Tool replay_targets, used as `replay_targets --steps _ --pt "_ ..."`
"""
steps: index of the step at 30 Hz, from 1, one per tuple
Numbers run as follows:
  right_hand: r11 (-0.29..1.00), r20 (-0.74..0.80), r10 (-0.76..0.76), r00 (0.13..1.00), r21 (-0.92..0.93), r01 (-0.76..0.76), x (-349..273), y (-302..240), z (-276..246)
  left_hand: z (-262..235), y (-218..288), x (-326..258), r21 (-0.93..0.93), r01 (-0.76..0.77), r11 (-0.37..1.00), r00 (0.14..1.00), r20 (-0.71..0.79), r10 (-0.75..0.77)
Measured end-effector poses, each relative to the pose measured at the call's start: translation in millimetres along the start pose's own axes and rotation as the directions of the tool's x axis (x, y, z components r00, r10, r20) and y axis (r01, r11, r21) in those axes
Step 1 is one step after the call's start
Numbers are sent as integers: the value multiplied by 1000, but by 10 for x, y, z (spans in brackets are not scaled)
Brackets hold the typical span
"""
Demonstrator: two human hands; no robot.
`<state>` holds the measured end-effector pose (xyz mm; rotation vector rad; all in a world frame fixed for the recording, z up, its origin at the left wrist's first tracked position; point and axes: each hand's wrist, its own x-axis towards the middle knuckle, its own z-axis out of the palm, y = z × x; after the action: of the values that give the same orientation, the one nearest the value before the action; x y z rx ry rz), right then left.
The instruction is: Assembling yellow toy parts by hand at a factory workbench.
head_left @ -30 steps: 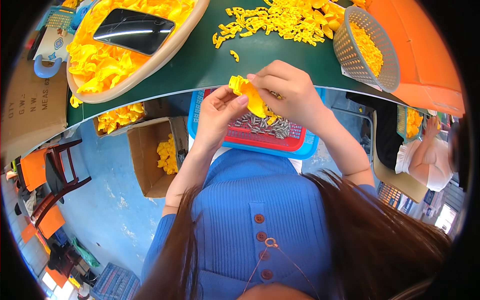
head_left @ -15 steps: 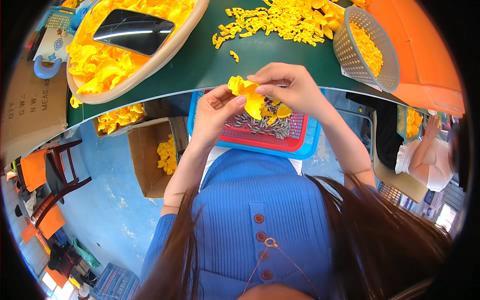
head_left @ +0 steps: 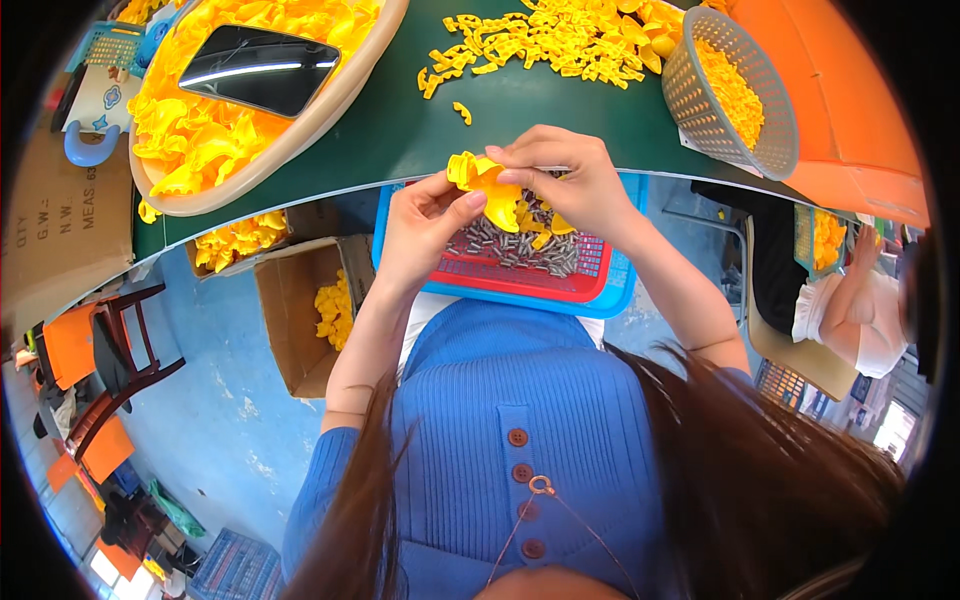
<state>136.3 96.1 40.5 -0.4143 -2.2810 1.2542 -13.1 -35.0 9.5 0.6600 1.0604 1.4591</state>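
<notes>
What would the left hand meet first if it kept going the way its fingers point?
Probably the yellow plastic piece that the left hand already pinches; past it, the right hand, though depth is unclear.

1. Centre of frame: left hand [head_left: 425, 225] and right hand [head_left: 570, 180] both pinch a yellow plastic piece [head_left: 487, 185], fingertips closed on it.
2. Just below the hands: red tray [head_left: 540, 280] of small grey metal parts, nested in a blue tray [head_left: 620, 290].
3. Upper left: wide beige basin [head_left: 330, 110] heaped with yellow pieces; a dark phone [head_left: 262, 70] lies on top.
4. Upper right, on the green bench [head_left: 400, 130]: loose yellow parts [head_left: 540, 40], grey mesh basket [head_left: 725, 100], orange bin [head_left: 850, 110].
5. Lower left: open cardboard box [head_left: 300, 320] on the blue floor.
</notes>
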Motion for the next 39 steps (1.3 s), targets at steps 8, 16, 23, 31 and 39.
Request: replay_targets --steps 8,16,23,31,39 --pt "958 26 198 980 205 -199 -16 64 -16 -31 -77 38 -91 35 995 999 -7 -35" --pt "887 -48 357 933 331 -322 -31 -11 12 164 -83 68 -63 -207 976 964 -182 192" --pt "820 -73 438 896 440 -365 -18 -178 17 212 -143 -30 104 -344 933 935 -48 350" --pt "830 -71 427 902 427 -359 5 -320 2 342 48 -43 213 -374 903 926 30 376" --pt "824 -115 378 919 494 -277 98 -440 168 187 6 -10 269 -425 864 872 -133 470"
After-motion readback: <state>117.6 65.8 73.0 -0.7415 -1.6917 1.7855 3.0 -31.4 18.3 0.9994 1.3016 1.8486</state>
